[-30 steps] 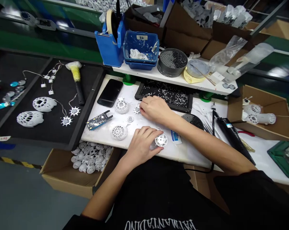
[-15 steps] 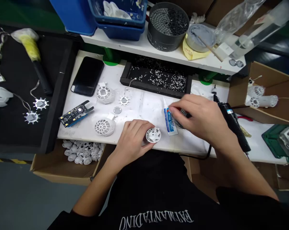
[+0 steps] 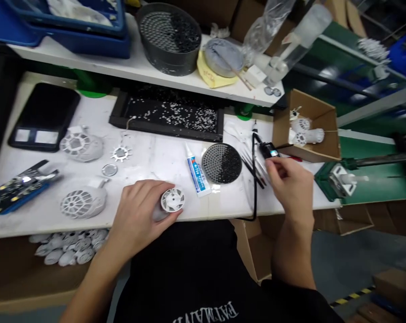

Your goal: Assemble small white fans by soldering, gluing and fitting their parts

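Note:
In my left hand (image 3: pixel 140 215) is a small white round part with a vaned wheel face (image 3: pixel 172 200), turned upward near the table's front edge. My right hand (image 3: pixel 289 186) is over a black corded tool (image 3: pixel 269 150) on the right, its fingers curled together. The hand covers most of the tool, and anything between the fingertips is hidden. A blue and white glue tube (image 3: pixel 198 175) lies between my hands. Beside it sits a round dark perforated dish (image 3: pixel 222 163) with black bits. Several tweezers-like tools (image 3: pixel 255 168) lie left of my right hand.
On the left are white lattice shells (image 3: pixel 83 202), a star-shaped part (image 3: pixel 121 153), a metal disc (image 3: pixel 109 169), a circuit board (image 3: pixel 19 188) and a phone (image 3: pixel 44 112). A black tray (image 3: pixel 169 128) of white bits lies behind. A cardboard box (image 3: pixel 319 150) stands back right, under a crowded shelf edge (image 3: pixel 189 87).
My right hand has moved right, from above the perforated dish to the black tool, uncovering the dish. My left hand still holds the vaned part. The view has swung right.

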`<action>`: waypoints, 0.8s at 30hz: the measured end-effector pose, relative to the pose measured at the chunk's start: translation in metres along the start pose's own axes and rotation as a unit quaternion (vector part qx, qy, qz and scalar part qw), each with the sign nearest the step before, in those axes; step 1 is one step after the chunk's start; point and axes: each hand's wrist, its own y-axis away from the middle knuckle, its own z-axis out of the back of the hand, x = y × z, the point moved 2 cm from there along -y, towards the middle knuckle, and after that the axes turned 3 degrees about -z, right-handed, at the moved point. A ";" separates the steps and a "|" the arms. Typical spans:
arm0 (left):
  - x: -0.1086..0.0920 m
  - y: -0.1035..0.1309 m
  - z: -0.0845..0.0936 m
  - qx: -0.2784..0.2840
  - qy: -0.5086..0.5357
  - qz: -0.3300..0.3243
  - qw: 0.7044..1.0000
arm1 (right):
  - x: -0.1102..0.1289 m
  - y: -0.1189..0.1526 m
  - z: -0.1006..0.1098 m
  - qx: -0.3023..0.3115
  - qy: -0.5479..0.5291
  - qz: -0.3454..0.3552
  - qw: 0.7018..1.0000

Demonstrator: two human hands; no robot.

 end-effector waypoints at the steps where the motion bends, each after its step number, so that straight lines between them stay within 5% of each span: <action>1: 0.000 -0.001 -0.001 -0.003 -0.004 -0.003 1.000 | -0.003 0.002 -0.002 0.026 0.017 0.000 1.000; 5: -0.006 -0.005 -0.006 -0.008 -0.009 -0.010 1.000 | -0.006 0.011 -0.011 0.086 0.063 0.020 0.994; 10: -0.018 -0.013 -0.014 -0.006 -0.001 -0.029 1.000 | -0.009 0.012 -0.017 0.061 0.059 0.032 0.996; 24: -0.023 -0.012 -0.019 -0.014 0.002 -0.012 1.000 | -0.005 -0.002 -0.018 0.113 0.102 0.048 0.987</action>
